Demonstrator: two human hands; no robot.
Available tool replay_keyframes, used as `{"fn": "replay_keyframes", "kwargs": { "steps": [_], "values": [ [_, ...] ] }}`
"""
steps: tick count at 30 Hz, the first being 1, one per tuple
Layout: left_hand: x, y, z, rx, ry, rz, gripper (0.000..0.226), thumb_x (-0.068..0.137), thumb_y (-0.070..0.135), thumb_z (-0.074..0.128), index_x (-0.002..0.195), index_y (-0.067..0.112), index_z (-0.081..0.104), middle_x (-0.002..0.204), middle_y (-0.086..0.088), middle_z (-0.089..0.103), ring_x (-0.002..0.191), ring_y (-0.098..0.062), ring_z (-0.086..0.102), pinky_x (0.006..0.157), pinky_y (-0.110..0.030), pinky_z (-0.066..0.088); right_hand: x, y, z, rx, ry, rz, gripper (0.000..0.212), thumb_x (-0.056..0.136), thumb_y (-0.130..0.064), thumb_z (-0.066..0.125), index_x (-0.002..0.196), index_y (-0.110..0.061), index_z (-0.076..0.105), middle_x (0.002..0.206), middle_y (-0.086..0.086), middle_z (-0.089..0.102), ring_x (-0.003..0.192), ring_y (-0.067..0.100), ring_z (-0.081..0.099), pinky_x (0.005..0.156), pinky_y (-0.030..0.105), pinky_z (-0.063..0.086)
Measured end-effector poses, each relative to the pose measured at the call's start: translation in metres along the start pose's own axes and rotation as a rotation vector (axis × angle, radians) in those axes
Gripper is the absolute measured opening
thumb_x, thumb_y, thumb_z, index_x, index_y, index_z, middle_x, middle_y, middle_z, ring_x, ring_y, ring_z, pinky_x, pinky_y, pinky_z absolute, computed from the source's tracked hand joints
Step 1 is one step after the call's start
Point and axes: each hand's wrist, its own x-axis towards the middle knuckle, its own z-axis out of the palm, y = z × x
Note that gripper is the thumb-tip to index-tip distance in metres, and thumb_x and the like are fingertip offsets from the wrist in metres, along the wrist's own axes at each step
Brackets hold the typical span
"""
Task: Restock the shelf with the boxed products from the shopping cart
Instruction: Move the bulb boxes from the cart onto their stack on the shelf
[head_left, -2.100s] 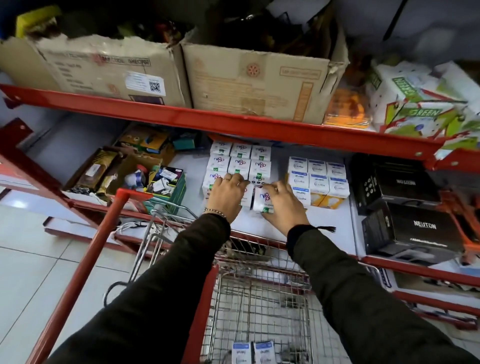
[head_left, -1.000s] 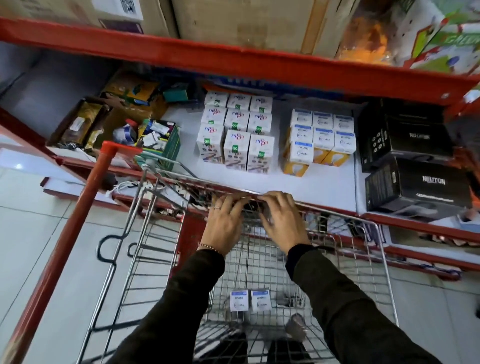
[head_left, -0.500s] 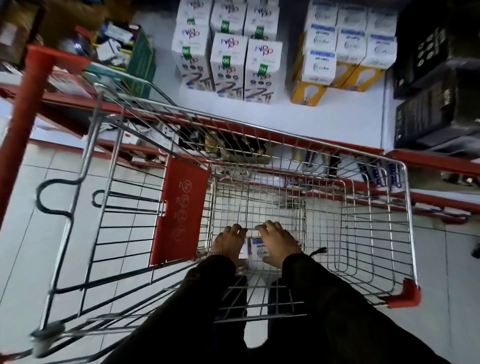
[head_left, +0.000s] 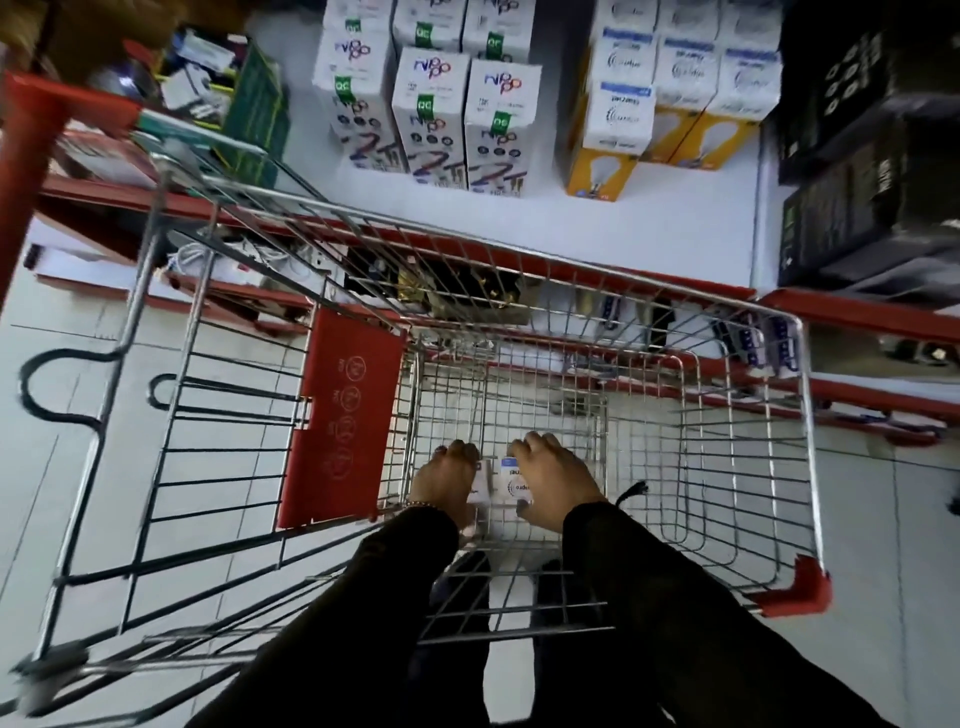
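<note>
Boxes in the cart: we see two small white boxes with blue tops standing side by side on the wire floor of the shopping cart (head_left: 802, 415), the left box (head_left: 480, 486) and the right box (head_left: 508, 480) touching or nearly so.
Boxes and fingers: our left hand (head_left: 448, 480) lies on the outer side of the left box, our right hand (head_left: 548, 480) lies over the top and outer side of the right box; both boxes sit between the two hands.
Hidden: most of each box is covered by the hands, so only a strip of white card and blue print shows between them; the print is too small to read.
Cut off: the shelf (head_left: 649, 228) beyond the cart runs out of the top edge, with rows of white boxes (head_left: 431, 104) and yellow-bottomed boxes (head_left: 618, 119) on it.
Blurred: the dark boxes (head_left: 862, 208) at the shelf's right end are smeared.
Left fingers: held together and curled down against the left box; whether they truly grip it we cannot tell.
Right fingers: bent, close together, cupped over the right box; whether they grip it we cannot tell.
Sleeves: dark sleeves (head_left: 675, 613) cover both arms to the wrist.
</note>
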Motion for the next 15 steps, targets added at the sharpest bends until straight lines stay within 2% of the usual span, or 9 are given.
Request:
{"fn": "replay_keyframes", "kwargs": {
  "steps": [5, 11, 15],
  "values": [
    [-0.024, 0.022, -0.052, -0.015, 0.154, 0.047, 0.071, 0.082, 0.026, 0.068, 0.142, 0.013, 0.032, 0.135, -0.010, 0.051, 0.121, -0.027, 0.056, 0.094, -0.038, 0.056, -0.033, 0.014, -0.056, 0.065, 0.110, 0.055, 0.069, 0.077, -0.032, 0.076, 0.136, -0.014, 0.043, 0.134, 0.006, 0.046, 0.125, 0.026, 0.045, 0.097, 0.036, 0.049],
    [-0.055, 0.059, -0.114, -0.013, 0.338, 0.098, 0.069, 0.080, 0.029, 0.070, 0.140, 0.016, 0.039, 0.136, -0.009, 0.051, 0.118, -0.029, 0.058, 0.093, -0.038, 0.053, -0.083, 0.026, -0.118, 0.059, 0.241, 0.090, 0.076, 0.076, -0.035, 0.077, 0.140, -0.014, 0.042, 0.141, 0.007, 0.042, 0.123, 0.027, 0.052, 0.093, 0.035, 0.051],
    [-0.073, 0.088, -0.156, -0.019, 0.465, 0.164, 0.062, 0.077, 0.029, 0.067, 0.134, 0.017, 0.047, 0.139, -0.003, 0.048, 0.102, -0.029, 0.066, 0.081, -0.038, 0.059, -0.114, 0.037, -0.156, 0.081, 0.391, 0.068, 0.067, 0.072, -0.040, 0.077, 0.129, -0.018, 0.051, 0.124, 0.001, 0.051, 0.116, 0.022, 0.053, 0.090, 0.032, 0.048]
  ]
}}
